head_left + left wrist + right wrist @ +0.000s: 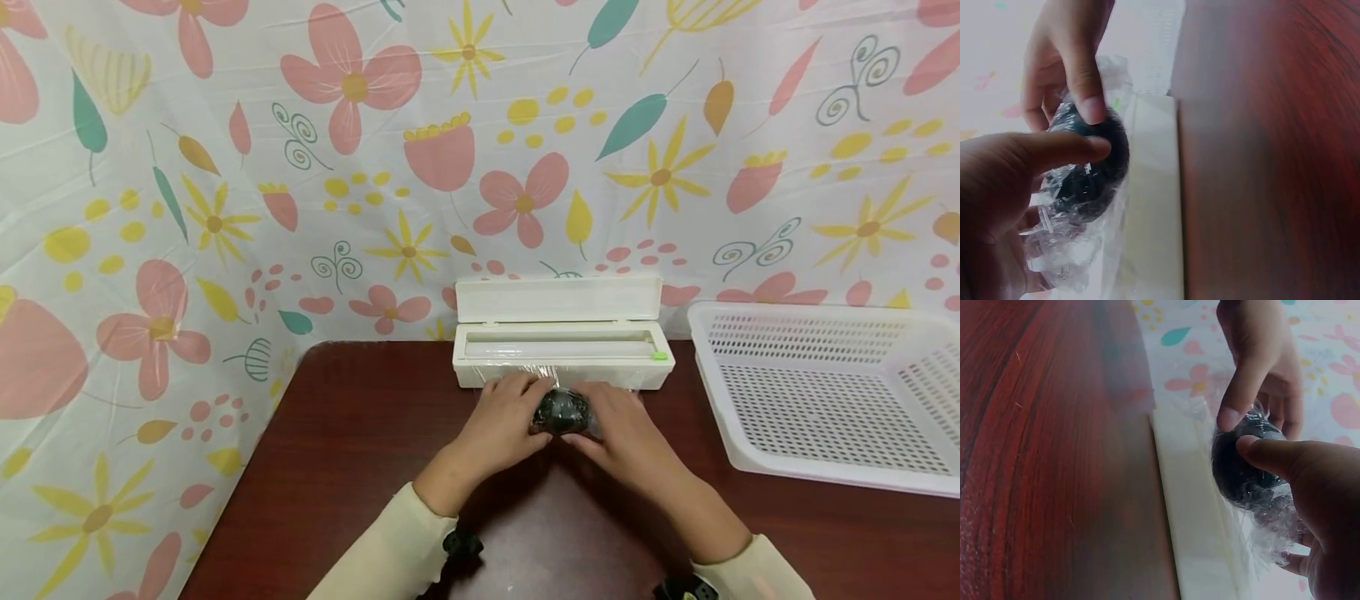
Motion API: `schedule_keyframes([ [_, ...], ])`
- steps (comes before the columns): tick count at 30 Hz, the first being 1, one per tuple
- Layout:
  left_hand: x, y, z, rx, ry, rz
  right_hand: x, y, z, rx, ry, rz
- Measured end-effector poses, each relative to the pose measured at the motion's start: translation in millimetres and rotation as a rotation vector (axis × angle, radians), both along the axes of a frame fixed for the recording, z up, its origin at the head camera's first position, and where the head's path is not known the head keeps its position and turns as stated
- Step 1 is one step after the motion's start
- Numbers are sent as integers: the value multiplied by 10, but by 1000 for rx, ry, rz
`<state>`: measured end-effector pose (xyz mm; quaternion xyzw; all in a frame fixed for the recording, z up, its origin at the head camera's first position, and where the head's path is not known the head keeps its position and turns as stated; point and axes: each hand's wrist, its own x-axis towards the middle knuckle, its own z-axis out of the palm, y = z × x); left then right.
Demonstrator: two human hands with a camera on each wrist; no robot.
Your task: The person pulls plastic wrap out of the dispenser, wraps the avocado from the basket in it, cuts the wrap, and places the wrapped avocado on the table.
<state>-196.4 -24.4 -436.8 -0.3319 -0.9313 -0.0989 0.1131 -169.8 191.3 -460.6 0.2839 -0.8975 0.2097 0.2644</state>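
Observation:
A dark rounded object [561,412] wrapped in clear plastic film is held between both hands, just in front of a white film box [562,373]. The left hand [501,423] grips its left side and the right hand [626,433] its right side. In the left wrist view both thumbs press on the dark object [1094,169], with crumpled film [1069,256] bunched at its end. The right wrist view shows the dark object [1235,465] with fingers curled behind it and film [1279,525] gathered beside it. Film stretches from the object towards the box.
The box's lid [558,300] stands raised, showing a film roll [558,349] inside and a green slider [659,356] at its right end. A white perforated basket [738,450] sits to the right on the dark red table [337,450]. A flower-patterned sheet [517,125] hangs behind.

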Motion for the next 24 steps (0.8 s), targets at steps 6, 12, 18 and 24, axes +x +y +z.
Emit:
schedule_keyframes([
  [6,-55,21,-124,13,45,12,-43,6,-43,-4,-38,-14],
  [12,-110,43,-234,31,51,50,-89,0,-80,-9,-62,-31],
  [18,-154,64,-301,62,23,66,-139,0,-147,-34,-114,-31],
  [24,-216,83,-373,93,-22,81,-205,2,-200,-35,-167,-46],
])
